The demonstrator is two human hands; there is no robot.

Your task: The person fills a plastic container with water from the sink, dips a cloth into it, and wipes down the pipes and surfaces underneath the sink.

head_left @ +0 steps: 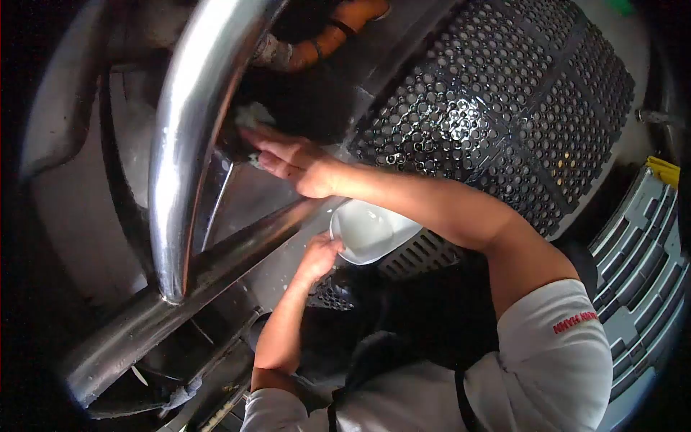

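By the near edge of the steel rail (129,338), left hand (321,256) is pinching the rim of the white bowl (374,232); right hand (299,165) is pointing past the rail, fingers pressing together near a pale clump (253,114), contact unclear.

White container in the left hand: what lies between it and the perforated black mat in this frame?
In the head view, the person's right forearm crosses between the white container and the perforated black mat; what lies behind it is hidden.
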